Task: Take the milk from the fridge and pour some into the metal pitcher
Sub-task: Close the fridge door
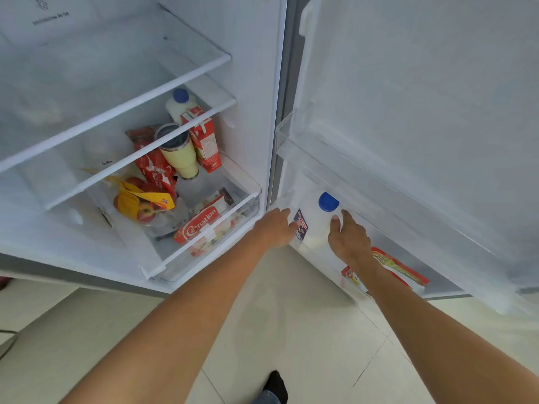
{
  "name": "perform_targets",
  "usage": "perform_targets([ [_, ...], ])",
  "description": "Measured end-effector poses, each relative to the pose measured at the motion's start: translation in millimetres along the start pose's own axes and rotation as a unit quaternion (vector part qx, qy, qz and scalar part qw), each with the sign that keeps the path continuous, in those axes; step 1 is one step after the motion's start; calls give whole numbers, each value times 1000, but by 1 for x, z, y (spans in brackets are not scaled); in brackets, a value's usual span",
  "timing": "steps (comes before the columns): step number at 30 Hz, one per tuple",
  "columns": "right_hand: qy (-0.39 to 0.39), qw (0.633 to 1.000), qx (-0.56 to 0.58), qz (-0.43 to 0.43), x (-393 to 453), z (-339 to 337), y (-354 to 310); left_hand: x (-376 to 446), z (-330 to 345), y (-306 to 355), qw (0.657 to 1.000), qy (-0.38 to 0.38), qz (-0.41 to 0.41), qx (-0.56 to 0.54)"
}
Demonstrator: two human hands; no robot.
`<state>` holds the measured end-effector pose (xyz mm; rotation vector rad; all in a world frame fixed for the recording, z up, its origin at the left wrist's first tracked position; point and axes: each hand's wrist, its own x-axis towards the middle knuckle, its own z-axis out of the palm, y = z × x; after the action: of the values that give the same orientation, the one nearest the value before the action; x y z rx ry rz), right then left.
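Both hands reach into the lowest shelf of the open fridge door [408, 112], one on each side of the milk bottle [316, 228]. The left hand [275, 228] has its fingers stretched out nearly straight, with the tips against the bottle's left side by its dark label. The right hand [347, 237] is spread wide on the bottle's right, thumb just below the blue cap [328, 202], and has not closed round it. The bottle stands upright at the left end of the door shelf [326, 266]. To its right, behind the right forearm, a red and yellow packet [405, 272] lies in the same shelf. Farther left, inside the fridge, the bottom drawer [210, 231] holds a second blue-capped bottle [178, 104], a red carton [204, 141], a pale yellow tumbler [178, 153], a bag of apples [143, 202] and a Carnation pack [201, 224].
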<state>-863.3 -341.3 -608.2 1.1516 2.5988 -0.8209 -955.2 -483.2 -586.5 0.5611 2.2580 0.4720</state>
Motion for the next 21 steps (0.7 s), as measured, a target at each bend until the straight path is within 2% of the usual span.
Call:
perform_targets([
  [3,-18,997,-72,-22,-20,-9,-2,-19,-16,-14,974,49,1,220],
  [6,-34,991,-123,-38,-50,-21,-7,-51,-37,-20,951,88,-7,297],
  [14,-8,985,-150,-84,-167,-79,-42,-190,-86,-16,947,141,-20,287],
  [17,22,982,-156,-107,-212,-117,-60,-240,-108,-1,947,149,-39,282],
  [21,64,979,-153,-121,-263,-176,-79,-307,-141,35,940,200,-10,277],
])
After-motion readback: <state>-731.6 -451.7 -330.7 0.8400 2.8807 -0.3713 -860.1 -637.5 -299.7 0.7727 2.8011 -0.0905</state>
